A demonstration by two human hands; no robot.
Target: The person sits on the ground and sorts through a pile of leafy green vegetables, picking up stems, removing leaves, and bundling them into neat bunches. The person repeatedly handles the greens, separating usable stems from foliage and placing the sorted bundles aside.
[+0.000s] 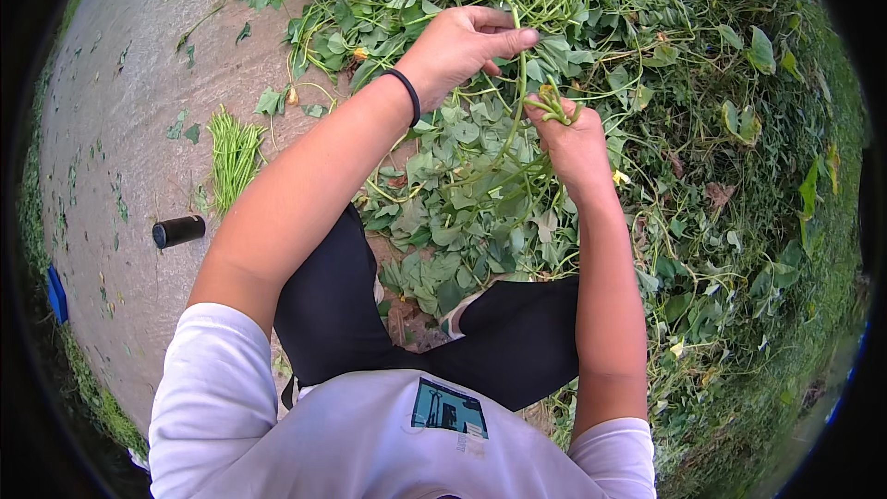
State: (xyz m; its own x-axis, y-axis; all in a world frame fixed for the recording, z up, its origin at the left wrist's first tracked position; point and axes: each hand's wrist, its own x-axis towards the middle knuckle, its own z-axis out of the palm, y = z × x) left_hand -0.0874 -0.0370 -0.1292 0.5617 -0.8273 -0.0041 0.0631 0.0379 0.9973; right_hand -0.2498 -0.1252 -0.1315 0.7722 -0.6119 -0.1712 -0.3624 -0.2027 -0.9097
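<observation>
My left hand (462, 44), with a black band on its wrist, pinches the top of a long green vine stem (519, 83) above a heap of leafy vines (480, 0). My right hand (573, 140) is closed around a small bunch of green stems (554, 109), and the long stem runs down beside it. Plucked green leaves (462, 222) lie in a pile under both hands, in front of my knees in black trousers.
A neat bundle of stripped green stems (233, 155) lies on the bare concrete ground (129, 129) to the left. A small dark cylinder (178, 231) lies near it. A tangle of vines and grass (730, 185) fills the right side.
</observation>
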